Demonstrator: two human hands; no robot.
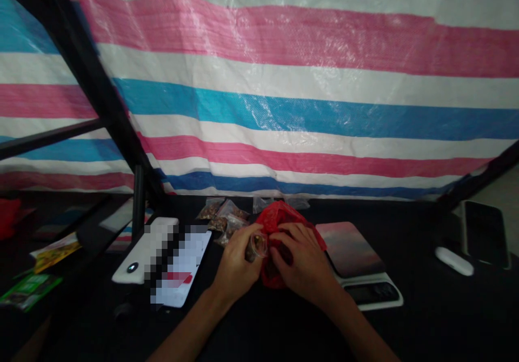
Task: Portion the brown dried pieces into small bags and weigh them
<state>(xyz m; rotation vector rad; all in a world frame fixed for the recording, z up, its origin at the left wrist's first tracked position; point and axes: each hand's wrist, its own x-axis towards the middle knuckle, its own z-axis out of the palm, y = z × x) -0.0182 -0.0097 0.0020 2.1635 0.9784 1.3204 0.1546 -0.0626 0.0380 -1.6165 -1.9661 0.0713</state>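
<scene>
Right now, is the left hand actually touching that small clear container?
Touching. The head view shows it: the left hand is curled around the small clear container, with no gap between them.

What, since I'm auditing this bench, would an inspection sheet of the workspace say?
Surface: black tabletop, dimly lit.
Work items: small clear container beside a red plastic bag; small clear bags of brown pieces behind; digital scale to the right.
Clutter: smartphone and small white case far right; white device with round dark emblem left; green packet and yellow packet far left.
Hands: left hand holds the container; right hand is at the red bag, grip unclear.
Cables: nothing seen.
Surroundings: striped plastic sheeting behind, black frame.
</scene>
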